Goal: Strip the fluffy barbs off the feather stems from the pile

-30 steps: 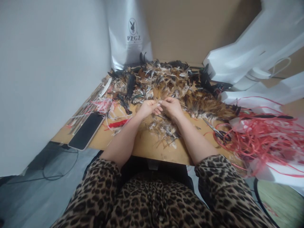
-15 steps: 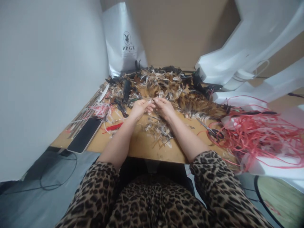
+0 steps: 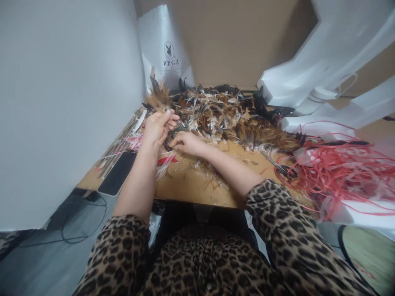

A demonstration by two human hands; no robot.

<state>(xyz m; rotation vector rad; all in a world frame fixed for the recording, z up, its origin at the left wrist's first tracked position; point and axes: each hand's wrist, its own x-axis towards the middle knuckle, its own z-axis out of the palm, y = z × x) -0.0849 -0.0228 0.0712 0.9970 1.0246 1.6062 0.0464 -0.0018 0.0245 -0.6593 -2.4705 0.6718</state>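
Note:
My left hand (image 3: 159, 125) is closed, thumb against the fingers, on a small bunch of brown feathers (image 3: 159, 96) that fans upward above the knuckles. Lower and to the right, my right hand (image 3: 187, 143) has its fingers curled together, pointing left. Whatever is between those fingertips is hidden. Just below them, pale pink and white strips (image 3: 165, 167) lie or hang over a flat red item (image 3: 168, 159); I cannot tell whether the hand touches them. Beyond both hands spreads a heap of loose brown, black and white feathers (image 3: 212, 111).
A phone (image 3: 119, 174) and thin sticks lie on the left of the wooden table (image 3: 185, 187). Scissors (image 3: 282, 167) rest beside a tangle of red plastic ribbon (image 3: 342, 172) at right. A white printed bag (image 3: 168, 39) stands behind the feathers.
My hands were together over the table's middle and have separated. The left has moved left and up with the feather bunch; the right has shifted left and slightly down. The view has shifted slightly.

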